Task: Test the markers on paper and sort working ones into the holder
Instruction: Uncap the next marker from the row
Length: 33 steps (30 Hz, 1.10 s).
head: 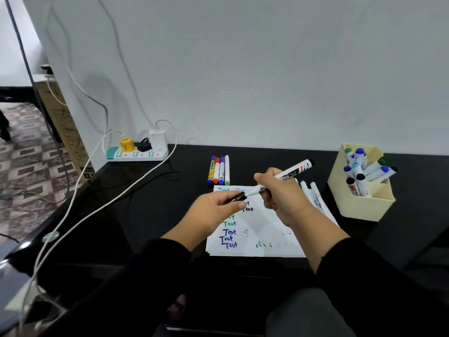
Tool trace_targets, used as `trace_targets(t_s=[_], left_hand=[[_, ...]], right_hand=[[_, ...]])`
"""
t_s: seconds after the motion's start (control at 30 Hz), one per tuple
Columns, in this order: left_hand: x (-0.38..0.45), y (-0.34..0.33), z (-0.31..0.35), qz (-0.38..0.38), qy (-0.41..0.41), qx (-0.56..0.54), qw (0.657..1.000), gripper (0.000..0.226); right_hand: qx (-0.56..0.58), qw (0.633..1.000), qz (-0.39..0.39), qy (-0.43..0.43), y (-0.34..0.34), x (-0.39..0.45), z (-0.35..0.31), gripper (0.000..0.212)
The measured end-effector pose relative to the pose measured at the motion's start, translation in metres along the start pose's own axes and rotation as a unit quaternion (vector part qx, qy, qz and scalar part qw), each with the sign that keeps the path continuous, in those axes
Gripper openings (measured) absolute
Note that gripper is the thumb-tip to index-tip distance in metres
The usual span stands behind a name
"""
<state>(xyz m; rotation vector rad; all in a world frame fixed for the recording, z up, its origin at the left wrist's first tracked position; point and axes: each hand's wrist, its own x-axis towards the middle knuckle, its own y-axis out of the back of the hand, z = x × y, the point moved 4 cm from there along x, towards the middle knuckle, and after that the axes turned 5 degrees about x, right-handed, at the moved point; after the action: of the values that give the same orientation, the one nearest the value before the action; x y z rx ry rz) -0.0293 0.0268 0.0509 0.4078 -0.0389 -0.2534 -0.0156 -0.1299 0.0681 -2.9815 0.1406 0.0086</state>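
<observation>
On black desk [150,205]: paper [264,237], power strip [137,154]; pale wall [243,69] behind.

Glossy black worktop [150,203] set against a pale wall, carrying paper, markers, a holder and a power strip.

Directly beneath the hands lies a white paper sheet [267,237] (covered in green, blue and black "Test" scrawls); just beyond the left hand [213,212] four capped markers [218,170] lie side by side in a row, and behind the right hand [279,190] a few loose white markers [313,193] rest at the paper's edge. Further right of that hand stands a cream holder [359,205] filled with markers. Well left of the left hand, at the wall, sits a white power strip [137,154], its white cable [97,210] trailing across the worktop.
</observation>
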Motion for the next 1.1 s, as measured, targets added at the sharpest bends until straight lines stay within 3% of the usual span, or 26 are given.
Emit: trace_targets(t_s=[0.2, 0.43, 0.57, 0.8, 1.03, 1.1], left_hand=[[0.003, -0.004, 0.01, -0.036, -0.014, -0.001, 0.999, 0.032], [0.012, 0.003, 0.004, 0.023, 0.0, -0.074, 0.997, 0.013], [0.013, 0.005, 0.009, 0.02, -0.002, -0.062, 0.998, 0.005], [0.017, 0.0, 0.01, 0.074, -0.005, -0.051, 0.996, 0.016], [0.024, -0.001, -0.006, -0.011, 0.021, 0.02, 1.0, 0.01], [0.031, 0.0, -0.016, -0.009, 0.028, 0.022, 0.999, 0.032]], right_hand=[[-0.019, 0.999, -0.035, 0.001, -0.006, -0.004, -0.002, 0.039], [0.004, 0.997, -0.072, -0.019, -0.003, -0.002, -0.009, 0.03], [0.017, 0.999, -0.034, -0.006, -0.001, -0.001, -0.012, 0.039], [0.08, 0.996, 0.016, -0.022, -0.005, 0.002, -0.004, 0.042], [0.009, 0.998, -0.008, -0.054, -0.003, 0.001, 0.011, 0.036], [-0.031, 0.999, -0.009, -0.037, -0.002, 0.002, 0.009, 0.029]])
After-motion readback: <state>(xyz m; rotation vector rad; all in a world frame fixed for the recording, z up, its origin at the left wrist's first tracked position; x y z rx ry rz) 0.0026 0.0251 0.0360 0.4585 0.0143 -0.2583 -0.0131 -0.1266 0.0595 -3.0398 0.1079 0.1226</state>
